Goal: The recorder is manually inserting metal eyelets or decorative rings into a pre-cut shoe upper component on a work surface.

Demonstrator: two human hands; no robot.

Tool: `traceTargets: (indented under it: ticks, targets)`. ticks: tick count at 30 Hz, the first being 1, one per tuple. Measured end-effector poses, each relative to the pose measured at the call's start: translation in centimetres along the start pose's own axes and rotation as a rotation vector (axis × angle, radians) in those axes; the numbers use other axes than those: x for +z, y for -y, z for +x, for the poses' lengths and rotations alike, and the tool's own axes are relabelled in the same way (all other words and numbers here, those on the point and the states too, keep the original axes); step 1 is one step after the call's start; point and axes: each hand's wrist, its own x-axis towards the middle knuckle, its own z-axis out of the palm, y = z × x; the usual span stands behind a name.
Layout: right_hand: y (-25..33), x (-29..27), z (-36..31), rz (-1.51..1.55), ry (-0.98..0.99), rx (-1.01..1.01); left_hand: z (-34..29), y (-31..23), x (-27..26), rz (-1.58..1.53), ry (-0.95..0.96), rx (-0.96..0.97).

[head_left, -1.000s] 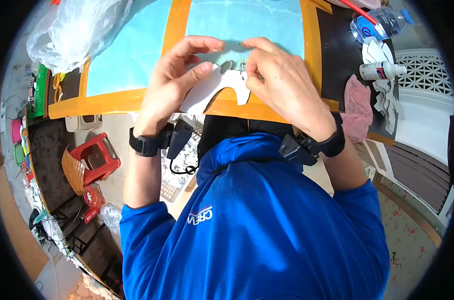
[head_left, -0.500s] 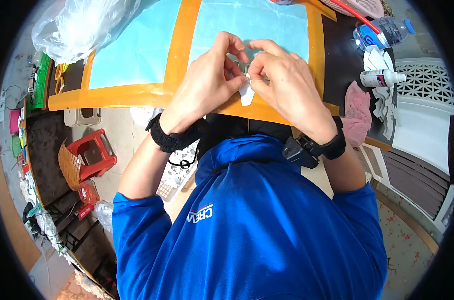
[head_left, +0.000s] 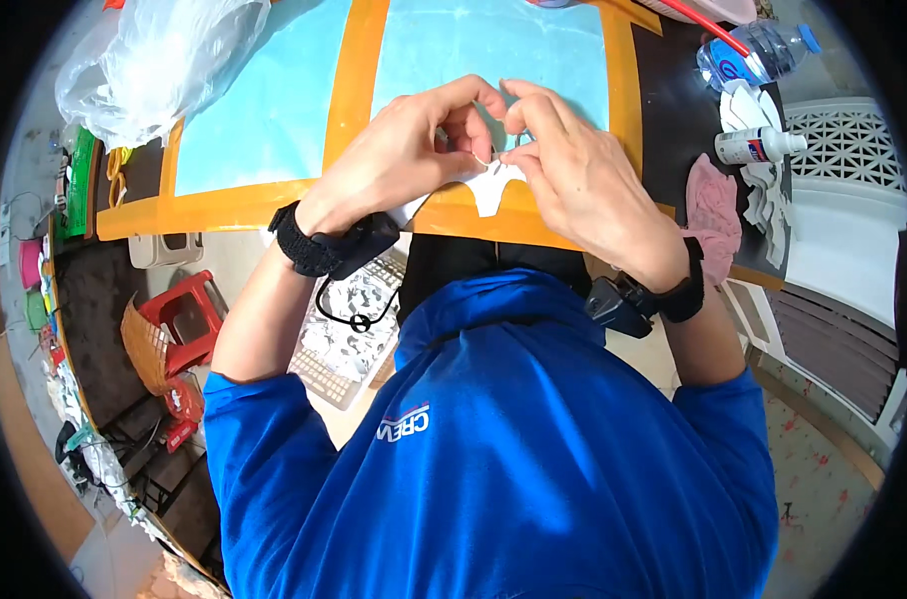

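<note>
One flat white piece (head_left: 488,194), curve-edged, blunt-pronged, at left hand (head_left: 402,148) and right hand (head_left: 585,178), fingers curled, pinch unclear.

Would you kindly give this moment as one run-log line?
left hand: at white piece; right hand: likewise; grip: unclear; partly beneath: orange tape

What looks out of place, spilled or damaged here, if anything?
The pink cloth lies bunched at the right edge of the table, and the clear plastic bag sprawls crumpled at its far left; both look untidy. No spill shows. The white piece being handled is partly covered, so I can't judge damage there.
</note>
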Motion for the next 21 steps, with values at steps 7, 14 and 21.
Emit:
traceTargets:
  ticks: [7,14,21]
  targets:
    - [-0.3,-0.4,-0.2,-0.202,0.146,-0.107,-0.5,0.9,-0.7,0.330,-0.037,0.246]
    - [-1.3,-0.1,-0.5,-0.238,0.099,-0.196,0.0,0.5,-1.4,0.412,0.002,0.284]
    - [-1.8,0.0,-0.9,-0.209,0.092,-0.218,0.1,-0.3,-1.9,0.202,0.067,-0.004]
